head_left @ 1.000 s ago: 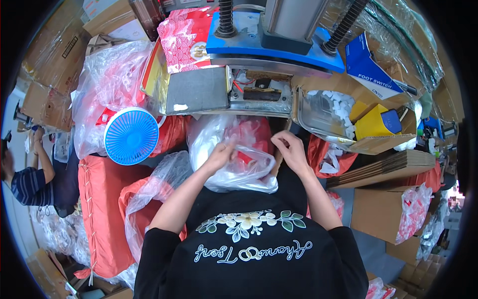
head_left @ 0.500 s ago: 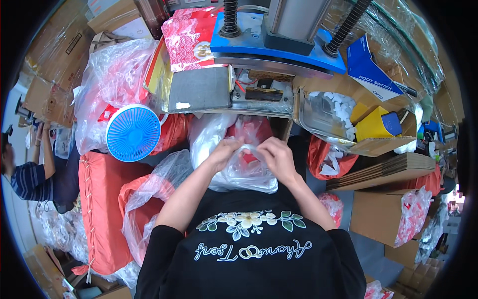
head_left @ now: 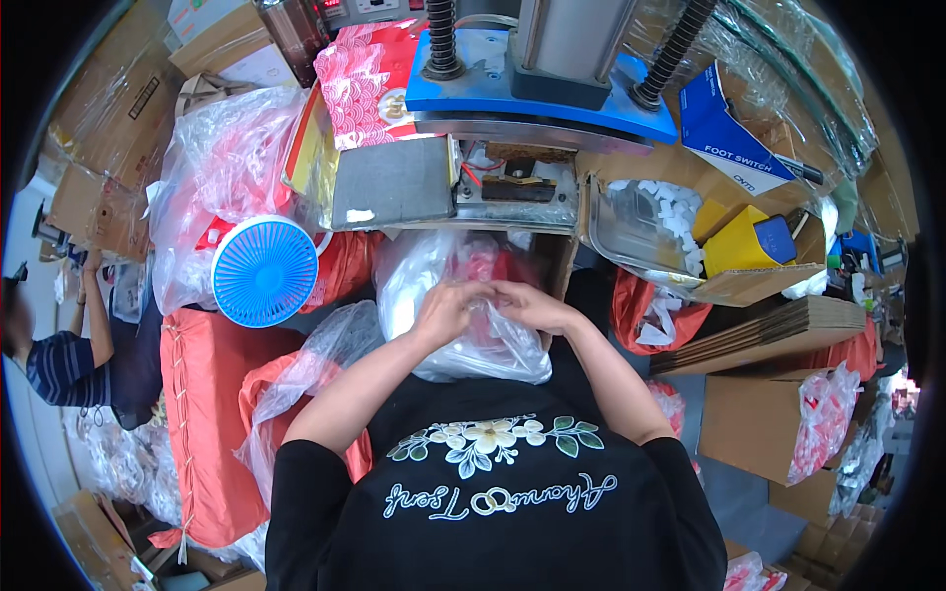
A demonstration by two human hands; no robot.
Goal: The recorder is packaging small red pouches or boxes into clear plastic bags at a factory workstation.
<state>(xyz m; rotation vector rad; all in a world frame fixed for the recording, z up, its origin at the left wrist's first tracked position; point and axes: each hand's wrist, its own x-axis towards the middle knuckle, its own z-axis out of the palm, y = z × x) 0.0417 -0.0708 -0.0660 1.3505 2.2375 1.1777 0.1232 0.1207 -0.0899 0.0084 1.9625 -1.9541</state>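
Note:
A clear plastic bag (head_left: pixel 414 266) with red and pink items inside rests at my lap, in front of the press. Over its top, my left hand (head_left: pixel 449 309) and my right hand (head_left: pixel 532 304) meet fingertip to fingertip. Both hands are closed, with the fingers bent onto the gathered film of the bag. Crumpled film hangs below them toward my black shirt (head_left: pixel 493 463). The exact grip of the fingertips is partly hidden by the hands themselves.
Ahead stands a press with a blue plate (head_left: pixel 552 94) and a grey pad (head_left: pixel 394 181). A blue fan (head_left: pixel 264 271) is at left, near a red padded bundle (head_left: pixel 209 414). At right, a carton holds a clear tray (head_left: pixel 631 231); another person (head_left: pixel 67 360) works far left.
My hands have come together over the bag, and the gap between them has narrowed. The bag's opening, visible before between my fingers, is now covered.

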